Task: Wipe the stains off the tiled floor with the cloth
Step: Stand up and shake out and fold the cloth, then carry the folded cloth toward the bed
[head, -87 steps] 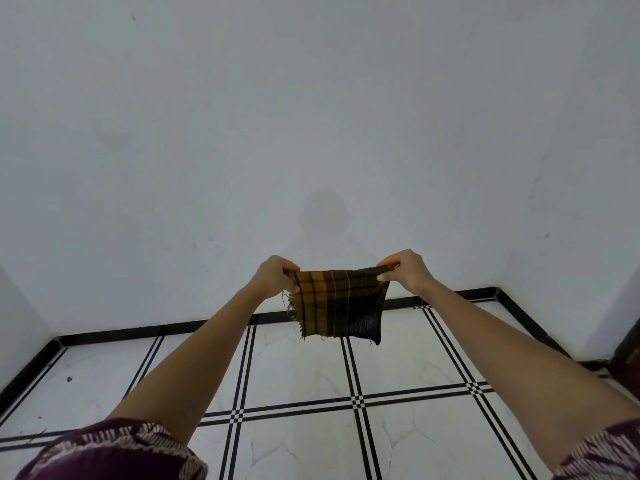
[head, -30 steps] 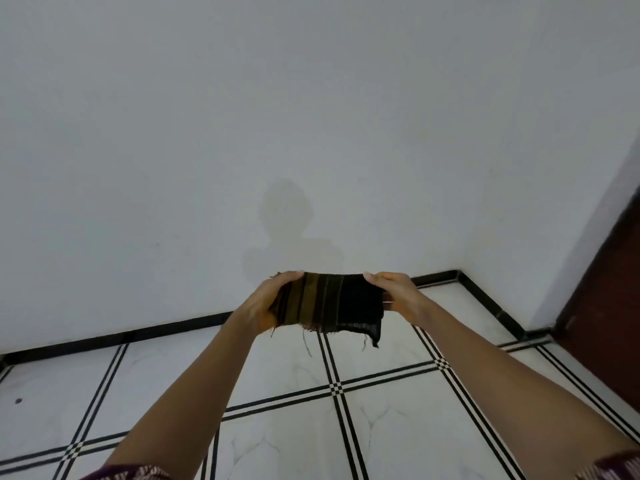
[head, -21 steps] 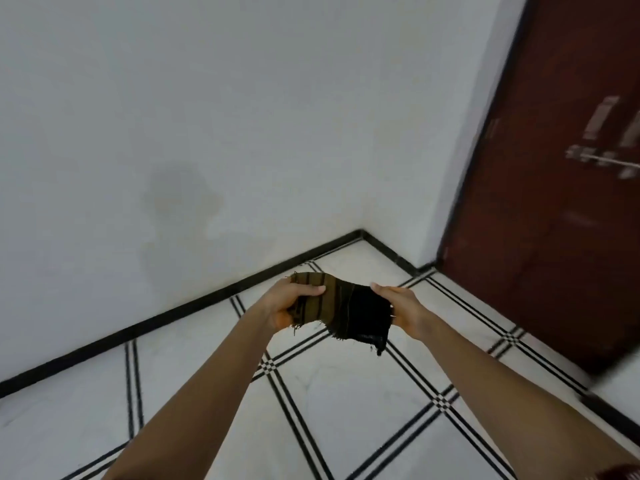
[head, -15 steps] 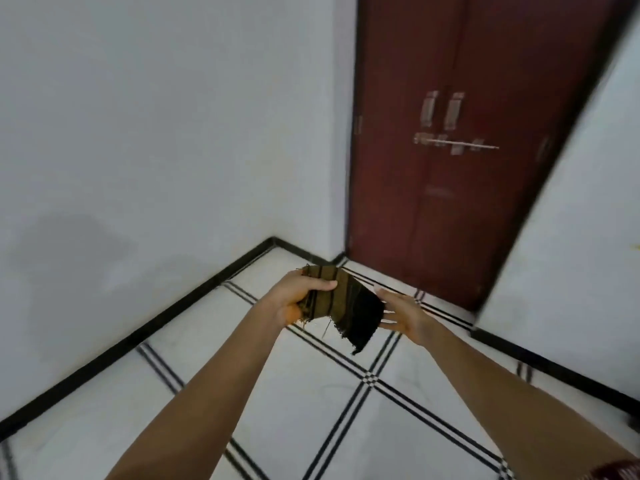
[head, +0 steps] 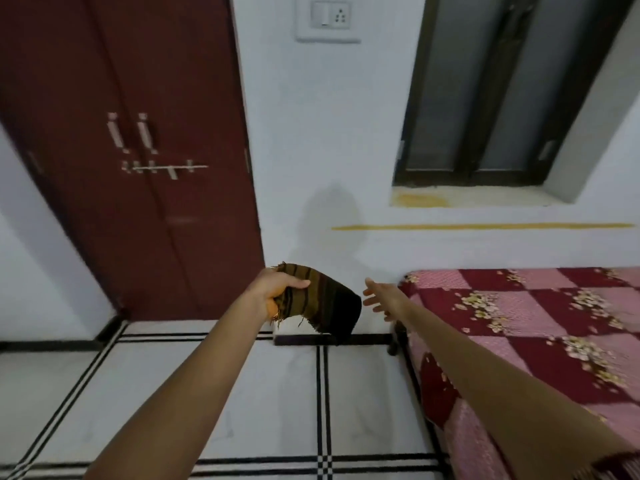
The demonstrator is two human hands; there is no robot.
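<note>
A folded brown-and-black plaid cloth (head: 322, 299) with frayed edges hangs in the air in front of me, well above the floor. My left hand (head: 277, 292) grips its left end. My right hand (head: 381, 299) is just right of the cloth, fingers spread, touching nothing. The white tiled floor (head: 284, 403) with black double lines lies below both arms. No stain stands out on the tiles in view.
A dark red double door (head: 138, 161) with a latch stands at the left. A bed with a pink and maroon checked cover (head: 526, 334) fills the right side. A dark-framed window (head: 502, 91) and a switch plate (head: 329, 19) are on the white wall.
The view has swung right from the bare corner to the door, window and bed. The cloth was folded between both hands, then my right hand let go; only the left holds it.
</note>
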